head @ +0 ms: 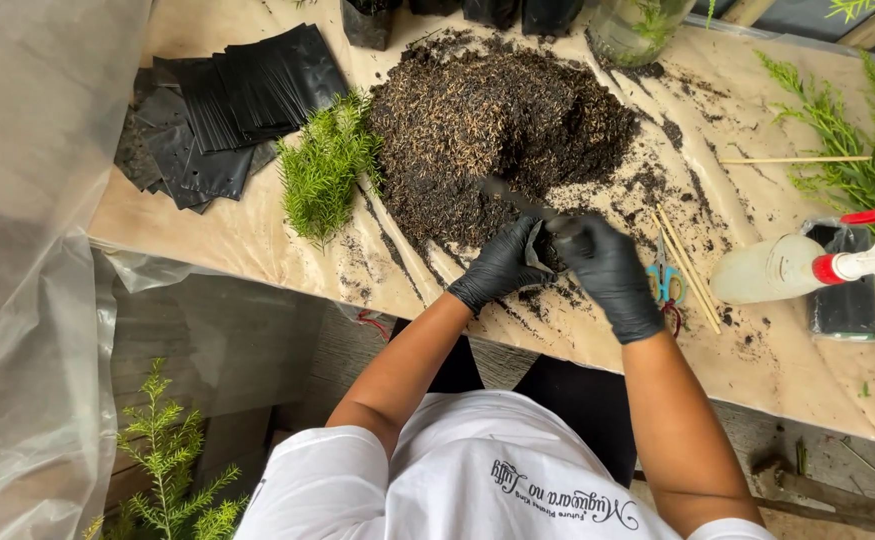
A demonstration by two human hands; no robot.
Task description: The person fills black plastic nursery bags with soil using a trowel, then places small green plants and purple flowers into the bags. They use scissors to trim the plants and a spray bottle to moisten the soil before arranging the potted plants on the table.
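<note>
Both my hands wear black gloves. My left hand (497, 268) holds a small black plastic grow bag (537, 250) open at the near edge of a big pile of dark potting soil (497, 120). My right hand (609, 272) grips a dark trowel-like tool (517, 198) whose end lies in the soil, right above the bag. How much soil is inside the bag is hidden by my fingers.
A stack of flat black bags (227, 100) and a bunch of green cuttings (325, 165) lie at left. Blue scissors (665, 282), thin wooden sticks (687, 265), a spray bottle with red trigger (817, 265) and more green sprigs (857, 150) lie at right. Filled black bags (487, 12) stand at the back.
</note>
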